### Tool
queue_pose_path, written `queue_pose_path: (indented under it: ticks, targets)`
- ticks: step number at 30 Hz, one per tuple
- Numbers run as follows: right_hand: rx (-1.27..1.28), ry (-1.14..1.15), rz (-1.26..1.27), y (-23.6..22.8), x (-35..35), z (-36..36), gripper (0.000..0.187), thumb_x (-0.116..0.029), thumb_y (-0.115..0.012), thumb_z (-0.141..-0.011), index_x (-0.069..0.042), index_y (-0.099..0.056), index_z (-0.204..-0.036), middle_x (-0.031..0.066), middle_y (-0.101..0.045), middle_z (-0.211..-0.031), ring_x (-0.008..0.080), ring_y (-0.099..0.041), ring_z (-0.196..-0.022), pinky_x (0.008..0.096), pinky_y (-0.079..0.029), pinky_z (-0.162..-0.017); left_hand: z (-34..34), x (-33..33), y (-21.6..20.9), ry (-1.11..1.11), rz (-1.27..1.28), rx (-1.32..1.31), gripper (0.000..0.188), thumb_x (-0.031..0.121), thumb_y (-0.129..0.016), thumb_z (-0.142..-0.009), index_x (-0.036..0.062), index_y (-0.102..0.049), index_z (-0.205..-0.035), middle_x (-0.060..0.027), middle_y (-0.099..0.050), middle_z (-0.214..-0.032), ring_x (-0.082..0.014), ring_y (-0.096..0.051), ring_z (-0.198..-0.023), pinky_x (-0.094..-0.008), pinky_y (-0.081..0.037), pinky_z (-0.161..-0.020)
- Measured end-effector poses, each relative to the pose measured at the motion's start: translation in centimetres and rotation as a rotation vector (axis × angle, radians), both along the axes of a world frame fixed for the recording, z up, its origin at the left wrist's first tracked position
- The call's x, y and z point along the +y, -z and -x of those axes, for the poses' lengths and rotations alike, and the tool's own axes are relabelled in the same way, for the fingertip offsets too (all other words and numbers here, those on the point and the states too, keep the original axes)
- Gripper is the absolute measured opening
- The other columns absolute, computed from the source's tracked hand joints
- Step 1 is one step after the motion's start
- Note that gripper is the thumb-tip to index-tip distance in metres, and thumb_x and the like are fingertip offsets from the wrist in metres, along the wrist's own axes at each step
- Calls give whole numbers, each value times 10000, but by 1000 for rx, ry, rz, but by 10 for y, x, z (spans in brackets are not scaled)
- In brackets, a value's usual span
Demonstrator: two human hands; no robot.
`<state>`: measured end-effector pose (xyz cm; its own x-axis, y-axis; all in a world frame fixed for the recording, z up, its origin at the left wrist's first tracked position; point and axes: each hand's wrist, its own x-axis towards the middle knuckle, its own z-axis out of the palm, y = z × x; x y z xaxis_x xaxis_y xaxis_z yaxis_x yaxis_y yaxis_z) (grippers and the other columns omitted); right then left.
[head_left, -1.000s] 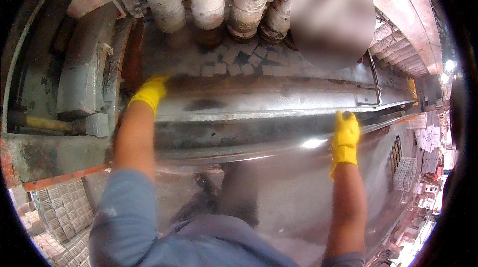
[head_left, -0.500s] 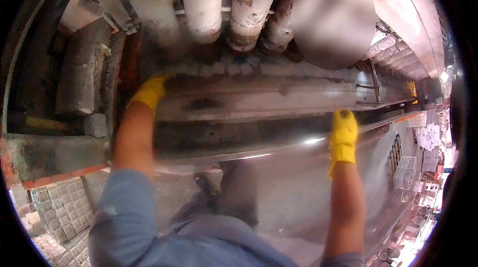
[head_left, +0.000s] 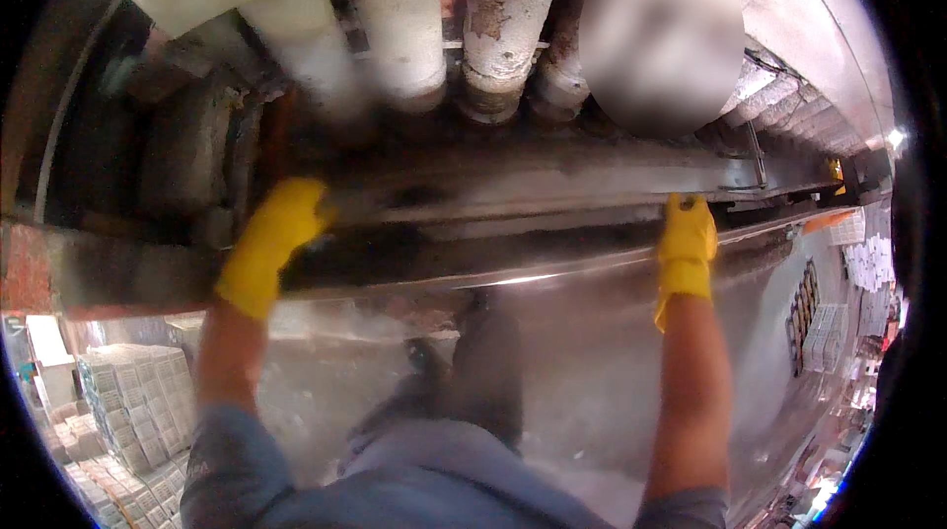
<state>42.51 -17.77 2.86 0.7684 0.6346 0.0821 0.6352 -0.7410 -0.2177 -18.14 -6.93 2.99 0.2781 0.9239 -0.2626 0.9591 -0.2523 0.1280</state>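
Note:
Both my hands wear yellow rubber gloves. My left hand [head_left: 278,238], slightly smeared by motion, has its fingers curled at the left end of a long grey metal panel [head_left: 562,184]. My right hand [head_left: 688,238] is closed on the near edge of the same panel, farther right. The panel lies crosswise in front of me, above a dark trough with a shiny front rim [head_left: 523,281]. My fingertips' exact hold on the underside is hidden.
Thick frosted pipes [head_left: 498,45] hang beyond the panel, under a pale overhang. A yellow glove [head_left: 837,176] shows at the far right end. Stacked white crates [head_left: 138,396] stand lower left, with another crate [head_left: 825,337] at right. A blurred oval hides the upper right.
My left hand has moved toward me and slightly down, showing more of its glove. My right hand stays closed at nearly the same place. The whole view has shifted, showing more overhang above.

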Motion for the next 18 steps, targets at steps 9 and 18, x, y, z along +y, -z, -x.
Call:
queue_pose_path:
  ticks: [9, 18]
  targets:
    - [22, -25, 1, 2, 16, -3, 603, -583, -591, -879, -130, -669, -1268, 151, -698, -1225, 367, -653, -1135, 488, -511, -931, 7, -92, -43, -166, -182, -323, 441, 291, -718, -913, 58, -660, -1282, -182, -659, -1293, -373, -608, -1197, -434, -453, -1045]
    - [-13, 0, 43, -2, 5, 0, 608, -578, -584, -872, -119, -669, -1262, 162, -697, -1225, 374, -654, -1134, 492, -511, -928, 4, -101, -30, -240, -294, -342, 436, 307, -713, -912, 55, -676, -1266, -184, -678, -1260, -368, -616, -1182, -421, -467, -1023]
